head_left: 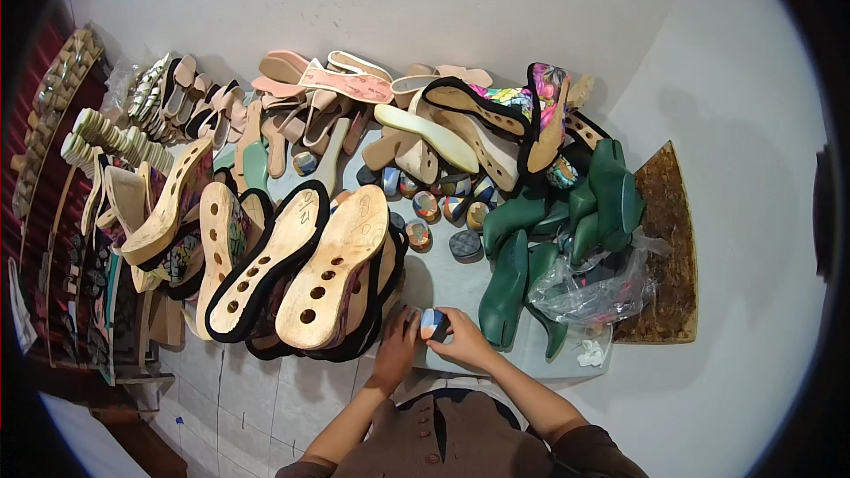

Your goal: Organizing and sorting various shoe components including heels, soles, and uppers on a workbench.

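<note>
A small shoe heel block [434, 325] with a blue, white and orange patterned side and a dark side is at the table's near edge. My right hand [464, 343] grips it between thumb and fingers. My left hand [400, 347] is just left of the heel, its fingers stretched forward and slightly apart; whether a fingertip touches the heel is hard to tell. Beyond lie several loose patterned heels [419, 235] and a dark oval heel [466, 246]. Close to my left hand lean large wooden wedge soles [333, 276] with drilled holes and black edging.
Green shoe lasts [505, 292] and a crumpled clear plastic bag [589, 292] lie at the right of the pale table [567, 363]. A brown board [670, 257] leans on the wall. Insoles and sandal parts [354, 84] pile at the back; a rack [66, 248] stands left.
</note>
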### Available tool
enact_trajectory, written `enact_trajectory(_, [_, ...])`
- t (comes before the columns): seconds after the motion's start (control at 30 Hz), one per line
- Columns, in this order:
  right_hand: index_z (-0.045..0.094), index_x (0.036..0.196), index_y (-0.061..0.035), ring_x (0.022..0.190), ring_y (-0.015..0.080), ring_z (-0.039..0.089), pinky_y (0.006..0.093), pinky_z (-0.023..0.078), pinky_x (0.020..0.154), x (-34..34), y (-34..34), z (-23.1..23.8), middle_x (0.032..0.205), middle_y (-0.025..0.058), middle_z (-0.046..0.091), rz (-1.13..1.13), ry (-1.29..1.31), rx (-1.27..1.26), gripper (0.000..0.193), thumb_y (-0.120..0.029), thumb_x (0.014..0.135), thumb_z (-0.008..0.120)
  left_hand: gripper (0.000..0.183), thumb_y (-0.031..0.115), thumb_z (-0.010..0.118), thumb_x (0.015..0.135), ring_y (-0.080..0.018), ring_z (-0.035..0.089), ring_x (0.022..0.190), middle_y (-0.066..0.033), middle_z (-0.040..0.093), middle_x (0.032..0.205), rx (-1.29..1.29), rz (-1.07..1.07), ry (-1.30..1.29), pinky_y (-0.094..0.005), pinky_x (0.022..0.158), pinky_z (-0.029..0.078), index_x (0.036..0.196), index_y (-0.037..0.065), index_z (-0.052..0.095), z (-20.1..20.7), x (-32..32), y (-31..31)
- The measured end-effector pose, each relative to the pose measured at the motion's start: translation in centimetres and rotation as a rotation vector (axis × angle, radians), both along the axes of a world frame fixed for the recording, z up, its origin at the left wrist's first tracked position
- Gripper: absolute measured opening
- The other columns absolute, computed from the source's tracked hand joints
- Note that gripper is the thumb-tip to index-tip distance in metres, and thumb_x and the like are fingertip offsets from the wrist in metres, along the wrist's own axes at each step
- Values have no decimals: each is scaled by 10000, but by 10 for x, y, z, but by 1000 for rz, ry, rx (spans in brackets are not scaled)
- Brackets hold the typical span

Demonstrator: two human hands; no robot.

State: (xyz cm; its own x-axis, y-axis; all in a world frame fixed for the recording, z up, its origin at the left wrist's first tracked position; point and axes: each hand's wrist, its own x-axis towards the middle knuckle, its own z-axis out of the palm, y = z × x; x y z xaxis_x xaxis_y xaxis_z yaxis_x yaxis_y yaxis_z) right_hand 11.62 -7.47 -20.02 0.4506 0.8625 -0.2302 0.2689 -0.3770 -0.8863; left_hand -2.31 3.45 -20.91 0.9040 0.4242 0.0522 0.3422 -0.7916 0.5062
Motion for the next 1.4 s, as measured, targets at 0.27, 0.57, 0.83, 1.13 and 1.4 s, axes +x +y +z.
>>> enact_trajectory(0.27, [481, 1174, 37, 1022, 291, 502, 351, 450, 823, -4, 5, -13, 1051, 174, 516, 40, -255, 96, 678, -334, 669, 739, 581, 35, 490, 802, -391, 337, 1238, -214, 312, 1358, 143, -2, 14, -439, 1012, 326, 1347, -14, 294, -3, -8, -2])
enact_trajectory(0.57, [508, 1171, 45, 1048, 341, 475, 379, 405, 892, 6, 9, -5, 1083, 184, 529, 170, -333, -2, 704, -404, 668, 709, 506, 69, 473, 822, -341, 380, 1231, -175, 359, 1349, 296, 53, 83, -387, 998, 363, 1312, -7, 373, 4, -1, -8])
enact_trajectory(0.83, [418, 1261, 45, 1100, 350, 456, 375, 392, 937, 21, 4, -11, 1225, 211, 452, 252, -352, 27, 725, -360, 719, 677, 503, 122, 528, 798, -326, 385, 1231, -177, 419, 1293, 278, 2, -13, -427, 995, 354, 1275, 6, 420, 27, 10, -17])
enact_trajectory(1.13, [517, 1158, -12, 1051, 308, 485, 414, 397, 918, 111, 67, 23, 1078, 165, 516, 217, -819, 165, 409, -120, 767, 571, 479, 175, 598, 747, -343, 454, 1145, -185, 496, 1182, 194, 61, -36, -438, 986, 345, 1185, 11, 497, 19, 27, -16])
enact_trajectory(1.4, [575, 1004, -80, 945, 270, 537, 409, 412, 852, 128, 83, 10, 940, 95, 566, 465, -1196, -183, 243, -114, 764, 569, 423, 175, 597, 764, -332, 456, 1147, -180, 508, 1172, 176, 148, -17, -429, 982, 346, 1143, 3, 519, 26, 32, -26])
